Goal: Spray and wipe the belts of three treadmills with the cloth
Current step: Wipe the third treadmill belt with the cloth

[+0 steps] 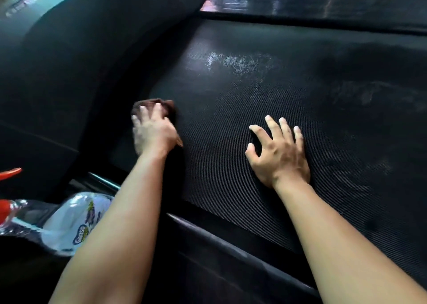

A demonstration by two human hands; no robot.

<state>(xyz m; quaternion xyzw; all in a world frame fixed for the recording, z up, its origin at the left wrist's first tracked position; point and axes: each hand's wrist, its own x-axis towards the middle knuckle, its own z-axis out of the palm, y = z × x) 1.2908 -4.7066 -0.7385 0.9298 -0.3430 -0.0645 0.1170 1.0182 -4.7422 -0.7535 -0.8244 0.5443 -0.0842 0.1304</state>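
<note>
Matt, finely ribbed rubbery belt (254,118); soft brown cloth (159,106); glossy clear-plastic spray bottle (76,220)

Belt (288,123) open ahead, motor hood (87,61) blocks left, spray bottle (76,220) lower left
</note>
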